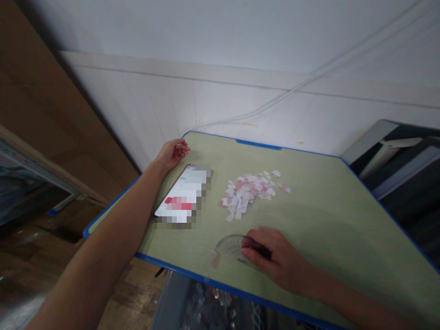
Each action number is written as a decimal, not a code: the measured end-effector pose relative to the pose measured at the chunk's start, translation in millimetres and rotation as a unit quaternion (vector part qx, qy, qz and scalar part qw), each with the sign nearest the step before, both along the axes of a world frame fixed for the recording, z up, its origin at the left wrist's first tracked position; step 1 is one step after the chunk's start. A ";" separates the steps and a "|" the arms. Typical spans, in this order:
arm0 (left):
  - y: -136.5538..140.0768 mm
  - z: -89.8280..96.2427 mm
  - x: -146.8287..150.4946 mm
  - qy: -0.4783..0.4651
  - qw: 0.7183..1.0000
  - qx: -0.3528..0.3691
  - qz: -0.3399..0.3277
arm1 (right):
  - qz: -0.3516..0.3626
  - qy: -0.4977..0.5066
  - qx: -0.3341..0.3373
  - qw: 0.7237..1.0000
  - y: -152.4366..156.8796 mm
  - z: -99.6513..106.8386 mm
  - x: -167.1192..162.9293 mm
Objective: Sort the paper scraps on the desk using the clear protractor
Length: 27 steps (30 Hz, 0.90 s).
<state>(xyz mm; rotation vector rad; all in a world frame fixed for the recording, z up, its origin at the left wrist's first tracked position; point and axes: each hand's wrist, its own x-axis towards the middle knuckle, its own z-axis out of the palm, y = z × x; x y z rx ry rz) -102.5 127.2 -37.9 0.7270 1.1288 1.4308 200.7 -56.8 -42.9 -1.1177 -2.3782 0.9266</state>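
A clear protractor [228,245] with a rounded, marked edge lies at the near part of the table. My right hand [275,256] is closed on its right side, thumb and fingers pinching it; a dark area under the fingers is unclear. At the protractor's left end is a small pinkish paper piece [215,259]. Beyond it spreads a loose heap of white and pink paper scraps [249,190]. My left hand [173,153] rests at the far left edge, fingers loosely curled and apart, with nothing visible in them. Between that hand and the scraps lies a phone [182,192], its screen lit and partly blurred.
The pale green table [316,197] has a blue rim and stands against a white wall [220,101]. Below its near edge sits a bin [213,302] with scraps. Dark folded furniture [405,169] leans at the right, and a brown cardboard panel [51,91] rises at the left.
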 end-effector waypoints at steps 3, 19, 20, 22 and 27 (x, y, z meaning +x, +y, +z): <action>0.2 0.3 0.3 0.004 1.000 -0.005 0.005 | -0.035 0.036 -0.031 0.998 3.4 -0.6 -0.3; 3.3 -1.8 0.0 0.005 1.000 0.005 0.012 | 0.059 -0.071 0.036 0.995 -10.2 0.8 -7.5; 3.5 -2.0 -0.2 0.004 1.000 0.006 0.010 | 0.069 -0.075 0.038 0.994 -10.5 1.6 -7.7; 4.1 -2.5 -0.7 0.003 1.000 0.008 0.006 | 0.088 -0.087 0.042 0.991 -11.2 3.2 -7.8; 4.5 -2.8 -1.4 0.004 1.000 0.010 -0.007 | 0.122 -0.100 0.047 0.986 -13.7 6.2 -7.4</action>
